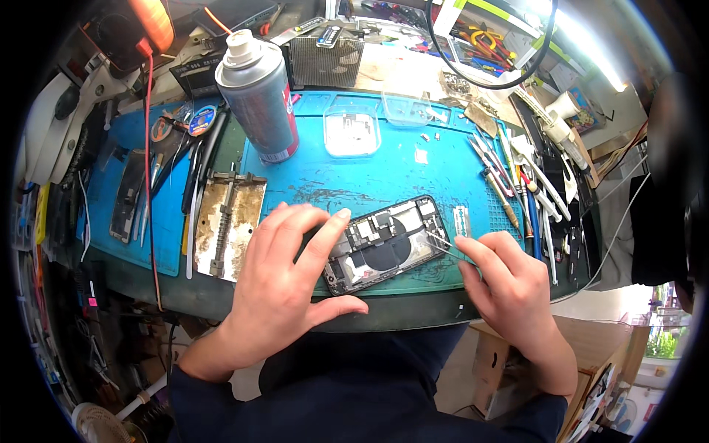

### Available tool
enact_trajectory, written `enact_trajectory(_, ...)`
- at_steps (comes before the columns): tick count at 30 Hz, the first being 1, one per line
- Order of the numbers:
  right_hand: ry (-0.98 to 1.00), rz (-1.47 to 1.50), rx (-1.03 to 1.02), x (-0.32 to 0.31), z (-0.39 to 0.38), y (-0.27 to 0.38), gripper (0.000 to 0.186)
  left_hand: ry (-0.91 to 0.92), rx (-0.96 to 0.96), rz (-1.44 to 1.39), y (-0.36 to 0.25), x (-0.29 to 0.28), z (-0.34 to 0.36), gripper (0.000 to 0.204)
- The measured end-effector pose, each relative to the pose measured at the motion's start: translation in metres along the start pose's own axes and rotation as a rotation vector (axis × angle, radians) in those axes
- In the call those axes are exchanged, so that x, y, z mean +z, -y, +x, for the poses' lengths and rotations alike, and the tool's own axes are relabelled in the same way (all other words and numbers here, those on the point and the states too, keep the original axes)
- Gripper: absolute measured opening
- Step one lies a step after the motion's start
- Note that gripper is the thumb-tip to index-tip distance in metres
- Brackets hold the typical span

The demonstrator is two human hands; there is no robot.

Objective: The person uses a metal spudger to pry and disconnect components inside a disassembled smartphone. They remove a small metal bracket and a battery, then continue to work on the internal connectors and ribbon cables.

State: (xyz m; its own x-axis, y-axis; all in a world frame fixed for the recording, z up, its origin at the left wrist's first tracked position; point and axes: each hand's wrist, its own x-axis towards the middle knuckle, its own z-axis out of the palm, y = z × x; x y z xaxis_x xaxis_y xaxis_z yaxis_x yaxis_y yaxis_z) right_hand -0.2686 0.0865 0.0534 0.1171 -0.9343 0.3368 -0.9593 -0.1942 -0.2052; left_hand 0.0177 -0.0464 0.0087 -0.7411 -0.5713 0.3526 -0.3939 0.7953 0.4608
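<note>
Over a scuffed blue work mat (303, 176), an opened phone (380, 255) lies insides up between a person's two bare hands, its long sides slanting from eight o'clock toward two. At its eight o'clock, the left hand (284, 284) arches with fingers loosely spread, the index fingertip by the frame's upper edge and the thumb stretched just below the lower one. It is closed around nothing; whether the fingertip touches the frame cannot be told. The pose suggests a guard against the phone sliding. At four o'clock, the right hand (513, 286) pinches slim tweezers (447, 252) between thumb and forefinger, their tips pointing to ten o'clock over the phone's right end. So fine a hold would seem suited to small parts. A slotted metal blade (461, 220) lies just beside the phone at two o'clock, near the right hand. Farther off, toward twelve, sits a clear plastic box (329, 134), its walls likely keeping the small pieces (358, 125) inside from straying. A spray can (258, 103) stands upright at eleven, a metal holder (247, 214) rests at nine, and hand tools (502, 196) cluster at two, presumably for easy reach.
</note>
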Motion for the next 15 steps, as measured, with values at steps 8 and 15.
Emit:
enact_trajectory(8, 0.010, -0.064, -0.050, 0.004, 0.009, -0.003, 0.027, 0.034, 0.076, -0.019, 0.003, 0.000, 0.000, 0.101)
enact_trajectory(15, 0.022, -0.127, -0.044, 0.009, 0.013, 0.002, 0.029, 0.035, 0.082, -0.031, 0.000, -0.001, 0.002, 0.090)
